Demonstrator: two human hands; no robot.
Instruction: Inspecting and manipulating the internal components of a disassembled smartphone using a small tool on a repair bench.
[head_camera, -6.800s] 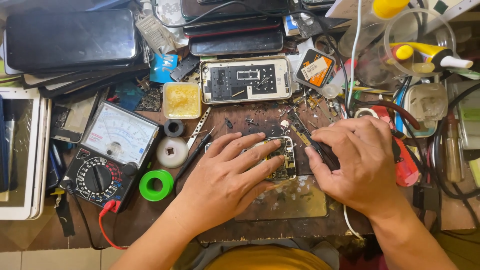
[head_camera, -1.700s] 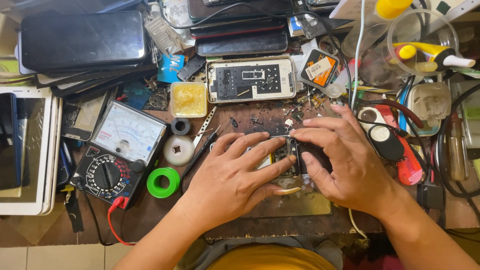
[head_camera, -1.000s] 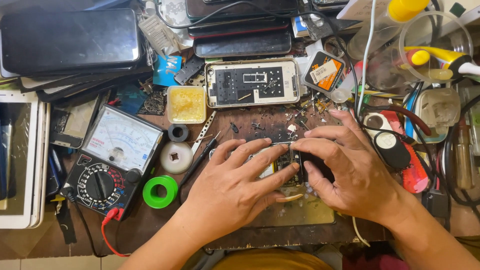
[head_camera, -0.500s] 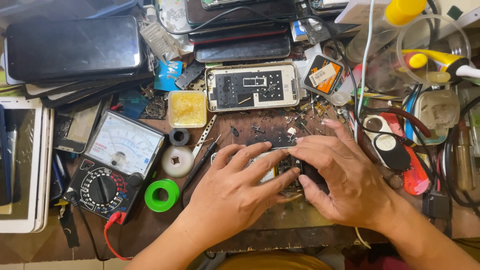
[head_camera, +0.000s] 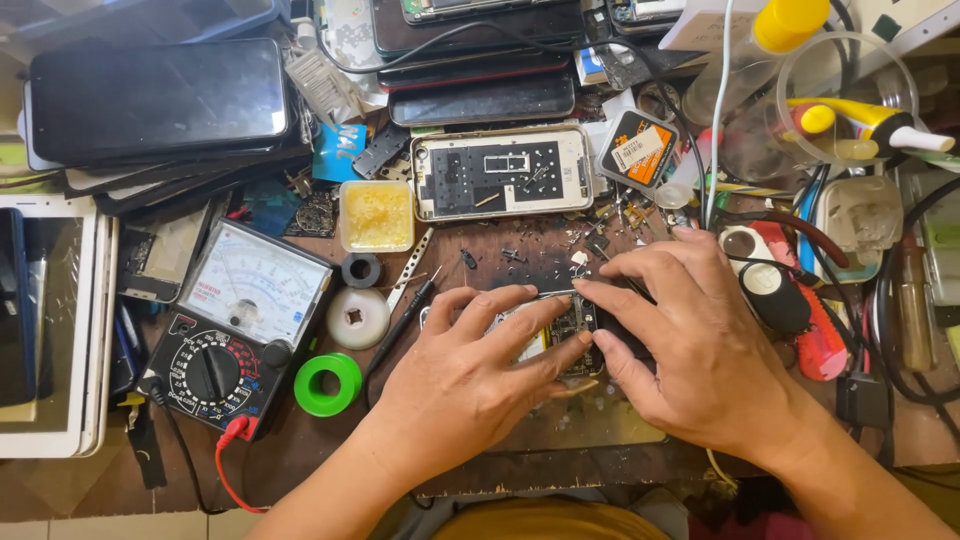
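1. Dark circuit board (head_camera: 572, 330) lies at the middle of the cluttered bench, pinched between both hands as before
2. Left hand (head_camera: 470, 385) presses its fingers flat on the board; right hand (head_camera: 690, 350) has closed in from the right, fingertips now meeting the left's
3. Analog multimeter (head_camera: 235, 330) and green tape roll (head_camera: 327, 384) sit unchanged at left

Your left hand (head_camera: 470, 375) lies palm down, fingers spread and pointing toward two o'clock, forearm running off toward seven. Your right hand (head_camera: 690, 350) arches over from four o'clock, fingers curled toward nine, its fingertips meeting those of your left hand at centre.
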